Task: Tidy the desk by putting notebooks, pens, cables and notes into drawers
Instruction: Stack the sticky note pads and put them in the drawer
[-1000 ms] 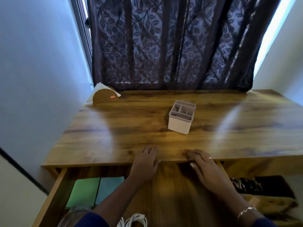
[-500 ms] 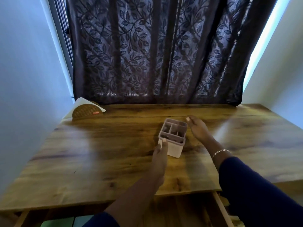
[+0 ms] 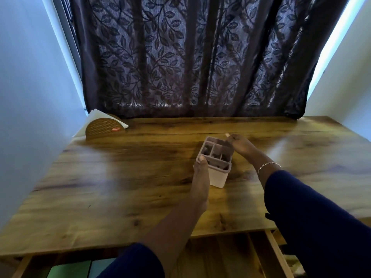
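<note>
I see both hands grasping the white plastic pen organiser [image 3: 218, 175] on the wood-grain desk [image 3: 120, 187]. The left hand [image 3: 200, 181] has its thumb hooked over the near-left rim, and the right hand [image 3: 241, 146] curls round the far-right corner. The boxy compartments are shadowed, contents unclear. In the open drawer [image 3: 277, 255] below, a green notebook [image 3: 68, 269] lies beside a teal notebook [image 3: 100, 266].
</note>
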The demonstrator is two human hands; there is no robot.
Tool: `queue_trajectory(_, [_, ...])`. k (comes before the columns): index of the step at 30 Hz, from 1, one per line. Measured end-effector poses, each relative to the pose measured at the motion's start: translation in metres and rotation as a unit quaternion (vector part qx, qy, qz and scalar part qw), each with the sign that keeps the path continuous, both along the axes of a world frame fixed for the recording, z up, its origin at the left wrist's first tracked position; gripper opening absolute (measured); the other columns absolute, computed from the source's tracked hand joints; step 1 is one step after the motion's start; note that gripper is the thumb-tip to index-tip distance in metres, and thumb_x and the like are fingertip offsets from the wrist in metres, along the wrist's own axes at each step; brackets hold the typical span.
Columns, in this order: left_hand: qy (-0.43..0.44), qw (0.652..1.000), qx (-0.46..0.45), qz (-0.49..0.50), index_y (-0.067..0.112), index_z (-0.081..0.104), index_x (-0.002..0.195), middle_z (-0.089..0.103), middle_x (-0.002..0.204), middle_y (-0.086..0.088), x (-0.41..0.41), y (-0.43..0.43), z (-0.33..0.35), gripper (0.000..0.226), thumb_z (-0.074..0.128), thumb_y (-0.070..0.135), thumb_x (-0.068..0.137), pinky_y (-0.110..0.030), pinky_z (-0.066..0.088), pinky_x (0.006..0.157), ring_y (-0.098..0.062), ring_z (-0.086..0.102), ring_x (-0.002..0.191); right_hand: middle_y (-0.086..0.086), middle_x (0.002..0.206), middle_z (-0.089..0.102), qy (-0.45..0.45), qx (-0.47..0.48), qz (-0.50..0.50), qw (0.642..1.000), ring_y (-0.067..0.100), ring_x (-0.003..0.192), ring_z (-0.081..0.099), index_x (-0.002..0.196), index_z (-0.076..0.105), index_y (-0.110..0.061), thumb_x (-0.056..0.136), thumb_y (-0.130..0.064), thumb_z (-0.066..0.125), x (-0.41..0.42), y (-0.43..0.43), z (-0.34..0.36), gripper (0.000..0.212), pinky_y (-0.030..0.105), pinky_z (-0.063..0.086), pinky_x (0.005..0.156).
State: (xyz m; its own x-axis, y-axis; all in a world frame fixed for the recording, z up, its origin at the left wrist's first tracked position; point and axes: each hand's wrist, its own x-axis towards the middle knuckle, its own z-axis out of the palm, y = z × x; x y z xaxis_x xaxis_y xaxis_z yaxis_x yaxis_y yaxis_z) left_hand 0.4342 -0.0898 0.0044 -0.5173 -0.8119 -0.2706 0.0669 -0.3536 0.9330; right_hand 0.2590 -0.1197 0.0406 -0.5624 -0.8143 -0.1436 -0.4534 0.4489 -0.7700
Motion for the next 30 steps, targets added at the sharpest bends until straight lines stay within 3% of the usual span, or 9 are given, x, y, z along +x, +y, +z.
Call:
queue_trajectory(3, [0.007, 1.0, 0.012, 0.004, 0.026, 0.035, 0.139, 0.055, 0.122, -0.003, 0.0, 0.002, 0.003, 0.056, 0.024, 0.057, 0.094, -0.028, 0.045, 0.086, -0.013, 0.055, 0.102, 0.011, 0.101, 0.06, -0.017, -0.006, -0.005, 1.0, 0.023, 0.093, 0.054, 0.104, 0.059, -0.007, 0.099, -0.038, 0.035, -0.002, 0.004, 0.001, 0.04, 0.04, 0.042, 0.09])
queue_trajectory(8, [0.031, 0.999, 0.035, 0.006, 0.021, 0.042, 0.136, 0.056, 0.129, -0.007, 0.016, 0.005, 0.015, 0.06, 0.026, 0.058, 0.093, -0.027, 0.047, 0.08, -0.016, 0.057, 0.107, 0.005, 0.083, 0.062, -0.052, -0.029, -0.024, 0.998, 0.019, 0.077, 0.058, 0.098, 0.062, -0.005, 0.095, -0.048, 0.038, 0.007, 0.031, 0.017, 0.049, 0.029, 0.044, 0.062])
queue_trajectory(11, [0.05, 0.997, 0.064, -0.013, 0.015, 0.053, 0.124, 0.06, 0.122, -0.01, 0.036, 0.01, 0.027, 0.057, 0.026, 0.055, 0.094, -0.028, 0.048, 0.07, -0.019, 0.059, 0.101, 0.006, 0.078, 0.064, -0.08, -0.041, 0.006, 0.996, 0.018, 0.069, 0.06, 0.094, 0.065, -0.005, 0.095, -0.045, 0.039, 0.021, 0.069, 0.032, 0.048, 0.027, 0.046, 0.061])
queue_trajectory(18, [-0.015, 0.994, 0.086, -0.071, 0.021, 0.063, 0.107, 0.065, 0.115, -0.009, 0.088, 0.05, 0.037, 0.057, 0.029, 0.062, 0.086, -0.037, 0.049, 0.079, -0.025, 0.059, 0.107, 0.012, 0.079, 0.058, -0.178, -0.029, 0.01, 0.984, 0.02, 0.067, 0.054, 0.1, 0.063, 0.0, 0.096, -0.033, 0.041, 0.065, 0.177, 0.044, 0.039, 0.026, 0.044, 0.056])
queue_trajectory(23, [-0.042, 0.986, 0.068, -0.147, 0.031, 0.063, 0.085, 0.072, 0.077, 0.013, 0.117, 0.094, 0.032, 0.049, 0.022, 0.057, 0.094, -0.031, 0.044, 0.086, -0.01, 0.06, 0.091, 0.013, 0.076, 0.064, -0.194, 0.012, 0.023, 0.981, 0.017, 0.059, 0.06, 0.099, 0.061, -0.001, 0.095, -0.028, 0.041, 0.101, 0.245, 0.038, 0.034, 0.022, 0.047, 0.047])
queue_trajectory(26, [-0.059, 0.982, 0.085, -0.156, 0.032, 0.062, 0.079, 0.067, 0.08, 0.014, 0.126, 0.113, 0.019, 0.045, 0.026, 0.057, 0.093, -0.034, 0.036, 0.097, -0.007, 0.055, 0.09, 0.006, 0.065, 0.064, -0.163, 0.061, 0.014, 0.985, 0.012, 0.052, 0.06, 0.092, 0.061, -0.006, 0.095, -0.032, 0.042, 0.115, 0.268, 0.016, 0.032, 0.019, 0.046, 0.046])
queue_trajectory(30, [-0.078, 0.975, 0.106, -0.18, 0.031, 0.058, 0.09, 0.069, 0.082, 0.013, 0.132, 0.143, -0.004, 0.037, 0.027, 0.05, 0.095, -0.02, 0.046, 0.066, -0.003, 0.059, 0.082, -0.001, 0.069, 0.062, -0.105, 0.135, 0.004, 0.985, 0.008, 0.055, 0.061, 0.09, 0.055, -0.019, 0.096, -0.027, 0.043, 0.128, 0.286, -0.022, 0.015, 0.019, 0.046, 0.049])
